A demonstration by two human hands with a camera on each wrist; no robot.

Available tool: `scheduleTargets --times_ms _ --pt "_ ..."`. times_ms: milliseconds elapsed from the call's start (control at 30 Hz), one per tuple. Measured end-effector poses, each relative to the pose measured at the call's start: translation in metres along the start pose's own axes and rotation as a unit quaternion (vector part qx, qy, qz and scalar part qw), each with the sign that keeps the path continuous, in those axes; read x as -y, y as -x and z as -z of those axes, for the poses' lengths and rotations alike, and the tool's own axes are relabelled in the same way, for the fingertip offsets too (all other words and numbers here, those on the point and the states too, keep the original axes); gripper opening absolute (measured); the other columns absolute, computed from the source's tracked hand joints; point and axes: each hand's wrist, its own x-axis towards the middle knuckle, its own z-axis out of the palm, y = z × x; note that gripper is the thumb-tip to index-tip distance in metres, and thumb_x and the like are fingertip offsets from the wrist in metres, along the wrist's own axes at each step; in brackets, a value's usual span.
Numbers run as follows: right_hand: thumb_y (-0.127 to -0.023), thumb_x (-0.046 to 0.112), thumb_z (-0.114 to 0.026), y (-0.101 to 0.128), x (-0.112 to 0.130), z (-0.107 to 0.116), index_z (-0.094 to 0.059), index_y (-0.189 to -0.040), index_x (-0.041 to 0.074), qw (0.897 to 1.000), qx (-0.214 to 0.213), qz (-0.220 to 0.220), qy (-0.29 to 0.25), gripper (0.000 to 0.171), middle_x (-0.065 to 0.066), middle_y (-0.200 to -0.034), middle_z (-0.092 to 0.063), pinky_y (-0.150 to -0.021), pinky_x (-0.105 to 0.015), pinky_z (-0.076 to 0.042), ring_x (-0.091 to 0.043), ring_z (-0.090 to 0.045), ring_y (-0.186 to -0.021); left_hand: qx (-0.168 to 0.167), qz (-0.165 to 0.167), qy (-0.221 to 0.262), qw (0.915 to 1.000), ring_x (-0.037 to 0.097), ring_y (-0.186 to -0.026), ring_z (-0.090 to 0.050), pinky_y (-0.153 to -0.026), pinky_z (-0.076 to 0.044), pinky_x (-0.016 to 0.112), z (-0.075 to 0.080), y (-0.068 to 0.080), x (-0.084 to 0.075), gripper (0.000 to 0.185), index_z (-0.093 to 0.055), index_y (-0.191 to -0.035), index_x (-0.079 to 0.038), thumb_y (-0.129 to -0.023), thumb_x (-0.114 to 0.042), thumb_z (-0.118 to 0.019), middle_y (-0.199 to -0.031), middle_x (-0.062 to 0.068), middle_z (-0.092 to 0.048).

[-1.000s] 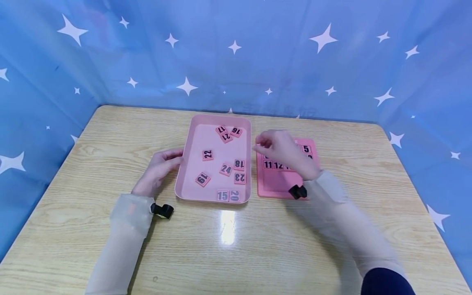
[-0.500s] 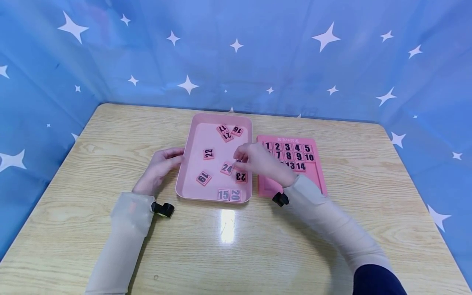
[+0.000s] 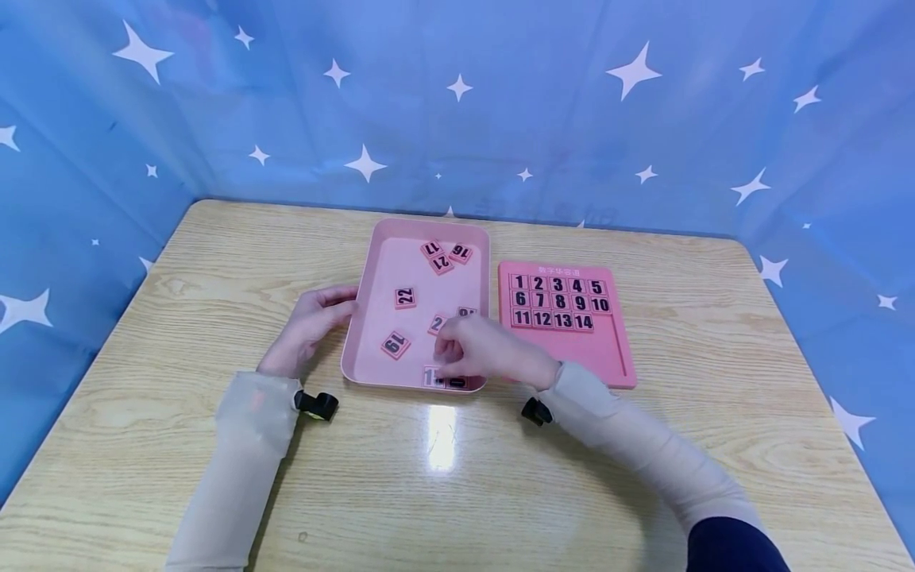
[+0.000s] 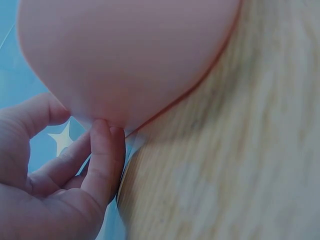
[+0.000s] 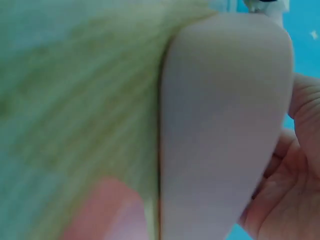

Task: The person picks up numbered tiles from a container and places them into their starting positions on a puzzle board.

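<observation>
In the head view, a pink tray [image 3: 360, 334] holds loose pink number tiles. My left hand [image 3: 309, 322] pinches its left wall, thumb and fingers at the rim; the left wrist view shows fingertips [image 4: 102, 137] against the tray's outer wall [image 4: 130, 55]. My right hand [image 3: 489, 349] is over the tray's near right corner, thumb and forefinger bent and a little apart, right at tile 15 [image 3: 429, 376] and tile 20 [image 3: 457, 383]. It hides tile 23 and part of tile 24 [image 3: 436, 324]. In the right wrist view, the tray wall [image 5: 215, 130] hides the fingertips.
A pink number board [image 3: 572, 349] lies right of the tray, tiles 1 to 14 in rows at its top. Tiles 22 [image 3: 404, 298], 19 [image 3: 395, 345], 17 [image 3: 431, 249], 21 [image 3: 441, 264] and 16 [image 3: 461, 253] lie in the tray. A blue starry curtain [image 3: 400, 103] stands behind the table.
My right hand has moved left from over the board into the tray, then toward its near edge by tiles 15 and 20. My left hand has stayed at the tray's left wall.
</observation>
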Motion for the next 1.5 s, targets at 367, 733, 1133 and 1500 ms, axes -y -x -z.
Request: scheduleTargets --times_ms 367,733,1133,1500 --pt "-0.070 0.022 -0.081 0.000 0.002 -0.011 -0.067 -0.081 0.011 0.996 0.002 0.037 0.083 0.021 0.006 -0.075 -0.058 -0.064 -0.021 -0.043 -0.008 -0.049 -0.069 -0.001 0.004 -0.002 1.0000 0.002 -0.085 -0.054 -0.072 -0.046 0.014 0.000 -0.002 0.001 0.044 -0.051 -0.128 0.010 -0.087 -0.004 -0.060 -0.111 0.007 -0.061" --pt "-0.074 0.019 -0.077 -0.001 0.005 -0.011 -0.065 -0.079 0.009 0.993 -0.007 0.046 0.105 0.017 0.003 -0.073 -0.058 -0.059 -0.020 -0.043 -0.009 -0.049 -0.064 -0.001 0.005 -0.002 1.0000 0.002 -0.085 -0.054 -0.073 -0.046 0.014 -0.001 -0.001 -0.001 0.044 -0.051 -0.128 0.010 -0.087 -0.004 -0.060 -0.112 0.007 -0.061" --pt "-0.073 0.015 -0.078 0.012 0.001 0.002 -0.066 -0.085 0.006 0.997 -0.057 0.026 0.055 0.019 0.000 -0.076 -0.057 -0.058 -0.018 -0.044 -0.010 -0.049 -0.067 0.008 0.006 0.003 0.9999 0.004 -0.090 -0.053 -0.075 -0.046 0.015 0.000 0.000 0.003 0.045 -0.051 -0.129 0.008 -0.087 -0.005 -0.061 -0.124 0.018 -0.055" --pt "-0.068 0.000 -0.076 0.100 -0.074 0.054 -0.065 -0.098 -0.007 0.984 -0.159 -0.072 0.045 0.033 -0.013 -0.087 -0.065 -0.071 -0.038 -0.052 -0.025 -0.059 -0.078 0.009 0.001 0.003 0.9999 0.004 -0.089 -0.054 -0.075 -0.046 0.015 0.000 0.000 0.002 0.045 -0.051 -0.129 0.008 -0.087 -0.005 -0.061 -0.126 0.020 -0.054"
